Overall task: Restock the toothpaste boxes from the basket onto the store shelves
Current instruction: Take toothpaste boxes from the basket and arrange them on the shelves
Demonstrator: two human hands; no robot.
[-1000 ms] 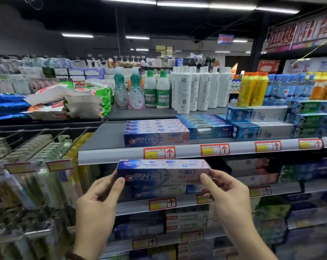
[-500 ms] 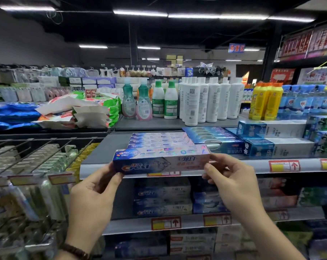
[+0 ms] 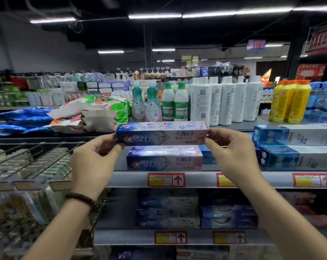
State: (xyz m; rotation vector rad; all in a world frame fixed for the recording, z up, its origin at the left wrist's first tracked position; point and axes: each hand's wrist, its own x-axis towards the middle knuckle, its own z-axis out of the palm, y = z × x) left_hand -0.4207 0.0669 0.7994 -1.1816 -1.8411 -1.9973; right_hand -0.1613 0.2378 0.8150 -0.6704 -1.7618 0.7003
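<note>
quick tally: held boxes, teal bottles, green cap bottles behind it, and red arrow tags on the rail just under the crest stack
Crest box, held: 1
teal bottles: 2
green-capped bottles: 2
arrow tags on the upper rail: 3, one partly hidden
total: 8

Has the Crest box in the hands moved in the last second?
Yes, upward. The held Crest box was below the upper shelf's price rail; now it is above that rail, just over the shelved Crest stack.
</note>
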